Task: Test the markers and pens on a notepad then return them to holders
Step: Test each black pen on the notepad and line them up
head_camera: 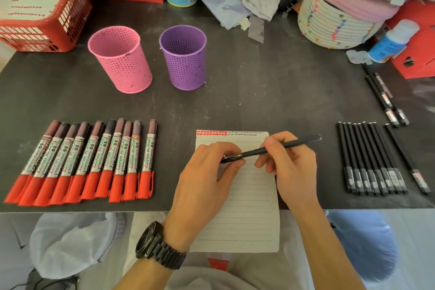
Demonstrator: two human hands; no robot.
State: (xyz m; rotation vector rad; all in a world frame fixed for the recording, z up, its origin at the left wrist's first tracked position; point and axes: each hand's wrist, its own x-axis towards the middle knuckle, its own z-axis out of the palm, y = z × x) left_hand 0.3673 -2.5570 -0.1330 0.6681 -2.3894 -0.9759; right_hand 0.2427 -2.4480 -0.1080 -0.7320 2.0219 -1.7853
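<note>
**Watch-side hand on the pen's front end, other hand on the barrel**

Watch [162, 246] and left wrist sit closest to my view. Ahead of them the left hand [207, 176] curls round the front end of a black pen [294, 143], and the right hand [289, 167] pinches the barrel between thumb and fingers. The pen hangs crosswise just above the upper part of the notepad [247, 219], which overhangs the near edge of the table [259, 92] toward the lap.

I read this as cap work, though I cannot tell whether it is going off or on. To do it well I would hold both hands in line with the barrel and pull or push straight, with no sideways bend. I would also hold the pen low over the paper, so the tip can land on the free line under the red and black marks at the top.

The tip and most of the cap joint are under the left fingers; only a small silver ring shows. The black test marks are too small to read. The markers [94, 160] lie in a row on the left and the pens [372, 160] on the right, and the pen labels are blurred. Nothing stands above the rim of the pink holder [122, 61] or the purple holder [184, 59], but their bottoms are out of sight.
</note>
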